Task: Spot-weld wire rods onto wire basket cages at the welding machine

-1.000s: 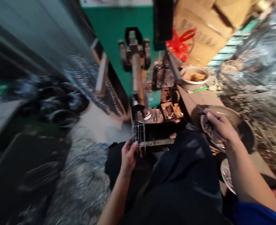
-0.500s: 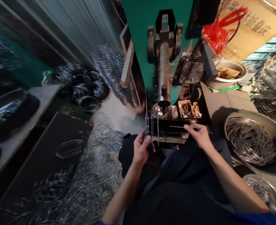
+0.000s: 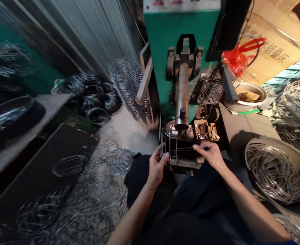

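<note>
Wire frame (image 3: 169, 146), grey and thin-barred, sits in the left hand (image 3: 157, 166), the right hand (image 3: 211, 154) pinching a wire (image 3: 185, 148).

Machine (image 3: 153, 37): solid green; white top panel (image 3: 203, 4), reddish labels (image 3: 177, 2). Bag (image 3: 236, 63): red. Carton (image 3: 280, 37): tan, dark characters (image 3: 277, 55). Fan guard (image 3: 211, 91): grey concentric rings. Wire frame (image 3: 169, 149): silver-grey, barred. Rod (image 3: 185, 148): probably silvery, dim there. Trousers (image 3: 198, 197): black. Sleeve (image 3: 282, 243): blue. Basin (image 3: 272, 140): beige-grey; wire pile (image 3: 269, 173) silver. Strip (image 3: 252, 111): bright green.
</note>
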